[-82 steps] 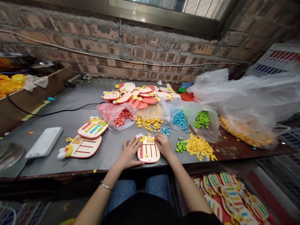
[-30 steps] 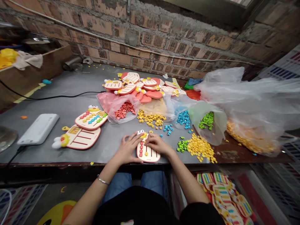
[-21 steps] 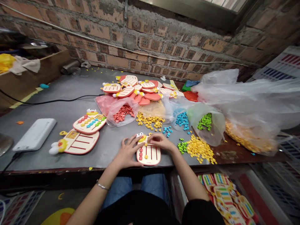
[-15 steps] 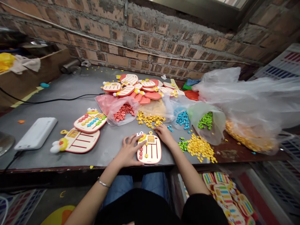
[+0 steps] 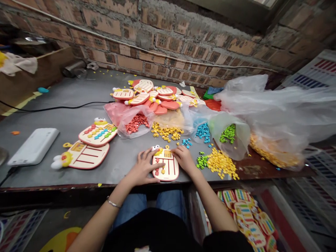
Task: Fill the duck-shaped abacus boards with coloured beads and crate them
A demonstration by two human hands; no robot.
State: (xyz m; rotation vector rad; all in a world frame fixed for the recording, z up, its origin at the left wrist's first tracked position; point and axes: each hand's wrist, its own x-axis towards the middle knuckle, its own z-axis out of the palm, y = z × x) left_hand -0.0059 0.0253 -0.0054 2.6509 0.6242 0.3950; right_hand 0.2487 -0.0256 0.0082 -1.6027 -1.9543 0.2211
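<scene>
The grey-covered table (image 5: 126, 147) bears slotted boards (image 5: 91, 154), a white power bank (image 5: 34, 146), plastic bags (image 5: 288, 119) and loose yellow pieces (image 5: 222, 163).

2 hands (image 5: 162, 164) at 1 cream duck-faced board (image 5: 170, 172).

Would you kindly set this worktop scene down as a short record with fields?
left hand: this hand is spread over the left side of the front board
right hand: this hand has its fingertips by that board's upper right; any piece held cannot be made out
slots: red pieces and one yellow piece
at left: four-colour board partly overlapping an unfilled board
at right: loose green pieces beside loose yellow pieces
</scene>
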